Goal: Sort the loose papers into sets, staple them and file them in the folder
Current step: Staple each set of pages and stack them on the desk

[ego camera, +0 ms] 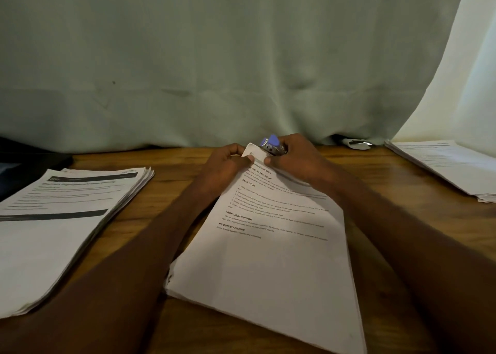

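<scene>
Nearest, at six o'clock: a set of printed papers point(271, 251) lay on the wooden table point(171, 182), angled, its far corner pointing toward twelve o'clock. Printed headings legible on the top sheet: "TASK GOAL", "TASK DESCRIPTION", "REQUIRED PROPS".

At nine o'clock, just beside the left forearm: a second stack of papers point(64, 219), sheets fanned slightly at the edges, dark bars across the top page.

Farther in, toward twelve o'clock, at the far corner of the central set: left hand point(228, 163), fingers curled, pinched that corner between thumb and fingers. Right hand point(292, 157) just beside it, wrapped around a small blue-and-metal stapler point(271, 145), thumb pressed on the paper's edge. Stapler mouth sat at the corner; whether closed on the sheets could not be told.

At two o'clock, well apart: a third stack of papers point(445, 165) near the table's right edge.

At ten o'clock, far left: a dark object point(29, 157), too dim to identify.

Beyond everything: a pale green cloth backdrop point(214, 58) hung down to the table's far edge.
</scene>
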Tool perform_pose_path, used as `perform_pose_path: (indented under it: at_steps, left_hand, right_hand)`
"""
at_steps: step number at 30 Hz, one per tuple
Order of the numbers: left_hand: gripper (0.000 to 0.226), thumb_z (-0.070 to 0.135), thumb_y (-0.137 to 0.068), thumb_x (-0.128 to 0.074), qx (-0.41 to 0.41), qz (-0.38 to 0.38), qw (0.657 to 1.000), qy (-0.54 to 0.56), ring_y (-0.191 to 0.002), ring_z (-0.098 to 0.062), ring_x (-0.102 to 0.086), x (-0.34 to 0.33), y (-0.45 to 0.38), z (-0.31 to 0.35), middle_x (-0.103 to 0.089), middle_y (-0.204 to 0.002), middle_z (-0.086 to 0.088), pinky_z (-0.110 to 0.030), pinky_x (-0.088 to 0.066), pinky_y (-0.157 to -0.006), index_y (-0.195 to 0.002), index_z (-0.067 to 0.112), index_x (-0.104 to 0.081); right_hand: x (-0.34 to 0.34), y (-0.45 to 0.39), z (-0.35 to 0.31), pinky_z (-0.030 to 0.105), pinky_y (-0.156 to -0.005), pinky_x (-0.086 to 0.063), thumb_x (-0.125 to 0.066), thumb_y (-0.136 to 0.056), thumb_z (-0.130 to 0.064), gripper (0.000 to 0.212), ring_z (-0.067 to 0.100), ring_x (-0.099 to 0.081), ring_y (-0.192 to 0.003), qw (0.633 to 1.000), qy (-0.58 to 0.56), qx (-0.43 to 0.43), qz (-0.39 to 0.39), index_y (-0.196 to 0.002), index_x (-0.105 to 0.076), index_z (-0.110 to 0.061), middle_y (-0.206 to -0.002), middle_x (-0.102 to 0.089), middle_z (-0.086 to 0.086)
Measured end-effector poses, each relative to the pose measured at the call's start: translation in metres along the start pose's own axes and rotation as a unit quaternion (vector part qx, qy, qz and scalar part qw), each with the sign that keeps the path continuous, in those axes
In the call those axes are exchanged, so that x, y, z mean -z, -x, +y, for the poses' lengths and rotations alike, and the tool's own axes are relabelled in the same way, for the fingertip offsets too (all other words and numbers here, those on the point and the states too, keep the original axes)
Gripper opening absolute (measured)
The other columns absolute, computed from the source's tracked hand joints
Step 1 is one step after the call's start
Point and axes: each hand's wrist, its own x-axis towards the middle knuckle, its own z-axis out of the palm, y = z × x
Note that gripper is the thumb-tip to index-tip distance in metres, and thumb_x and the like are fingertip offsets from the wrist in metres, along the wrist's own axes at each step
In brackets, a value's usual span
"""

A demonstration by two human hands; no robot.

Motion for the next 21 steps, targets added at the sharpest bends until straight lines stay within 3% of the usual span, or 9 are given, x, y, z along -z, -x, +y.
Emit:
perform_pose_path:
  at_steps: [3,6,9,13,14,16,18,21]
  left_hand:
    - [0.007,0.013,-0.099,-0.064,-0.011,-0.001,1.0,-0.015,-0.081,-0.023,-0.074,-0.001,0.002,0.001,-0.078,-0.09,-0.01,-0.041,-0.057,-0.08,-0.093,0.013,-0.067]
    - [0.009,0.012,-0.104,-0.056,-0.021,-0.001,0.999,-0.035,-0.091,-0.026,-0.07,-0.005,0.004,0.003,-0.074,-0.102,-0.017,-0.042,-0.053,-0.086,-0.1,0.012,-0.065]
    - [0.016,0.014,-0.106,-0.051,-0.025,0.0,0.998,-0.059,-0.095,-0.022,-0.064,-0.009,0.006,0.003,-0.07,-0.112,-0.018,-0.039,-0.047,-0.087,-0.115,0.007,-0.062]
    - [0.013,0.014,-0.104,-0.055,-0.02,0.023,0.998,-0.059,-0.096,-0.023,-0.064,-0.009,0.006,0.004,-0.07,-0.108,-0.015,-0.04,-0.048,-0.086,-0.112,0.006,-0.061]
    - [0.01,0.013,-0.103,-0.057,-0.021,0.029,0.998,-0.055,-0.094,-0.024,-0.065,-0.009,0.005,0.004,-0.07,-0.104,-0.015,-0.04,-0.049,-0.085,-0.108,0.007,-0.062]
    - [0.005,0.012,-0.1,-0.061,-0.018,0.036,0.998,-0.048,-0.091,-0.031,-0.069,-0.006,0.004,0.005,-0.072,-0.1,-0.017,-0.045,-0.053,-0.085,-0.102,0.007,-0.063]
    - [0.011,0.012,-0.098,-0.065,-0.017,0.045,0.998,-0.044,-0.091,-0.035,-0.071,-0.004,0.002,0.004,-0.074,-0.101,-0.022,-0.048,-0.055,-0.087,-0.102,0.001,-0.065]
    - [0.019,0.012,-0.096,-0.069,-0.019,0.047,0.998,-0.041,-0.078,-0.023,-0.071,-0.005,0.002,0.004,-0.075,-0.096,-0.02,-0.04,-0.056,-0.077,-0.101,-0.006,-0.066]
  right_hand:
    - [-0.004,0.001,-0.001,0.036,-0.082,-0.053,-0.076,-0.09,-0.02,0.017,0.02,-0.069,-0.089,1.0,0.011,0.019,0.003,-0.105,-0.074,-0.014,-0.093,-0.074,0.003]
    - [-0.013,0.004,-0.003,0.035,-0.071,-0.051,-0.071,-0.093,-0.021,0.011,0.016,-0.065,-0.075,0.997,0.056,0.048,-0.002,-0.094,-0.074,-0.011,-0.082,-0.072,0.006]
    - [-0.018,0.006,-0.006,0.023,-0.055,-0.039,-0.068,-0.095,-0.021,0.017,0.005,-0.054,-0.059,0.995,0.079,0.061,-0.009,-0.079,-0.067,-0.018,-0.066,-0.062,-0.006]
    - [-0.017,0.006,-0.006,0.01,-0.053,-0.038,-0.068,-0.096,-0.021,0.012,0.008,-0.058,-0.066,0.995,0.072,0.067,-0.005,-0.085,-0.07,-0.017,-0.073,-0.066,-0.002]
    - [-0.017,0.006,-0.007,0.01,-0.056,-0.04,-0.069,-0.095,-0.02,0.007,0.01,-0.062,-0.071,0.995,0.065,0.069,-0.005,-0.093,-0.073,-0.015,-0.079,-0.07,0.0]
    - [-0.018,0.007,-0.008,0.023,-0.068,-0.049,-0.072,-0.092,-0.019,0.012,0.013,-0.066,-0.079,0.997,0.042,0.059,0.007,-0.103,-0.075,-0.016,-0.087,-0.074,0.001]
    - [-0.017,0.008,-0.009,0.031,-0.071,-0.051,-0.076,-0.089,-0.016,0.01,0.016,-0.066,-0.077,0.999,0.007,0.039,0.021,-0.099,-0.075,-0.015,-0.086,-0.074,0.001]
    - [-0.013,0.009,-0.008,0.028,-0.066,-0.047,-0.08,-0.086,-0.012,0.011,0.011,-0.061,-0.069,0.999,-0.039,0.008,0.018,-0.083,-0.072,-0.018,-0.075,-0.07,-0.002]
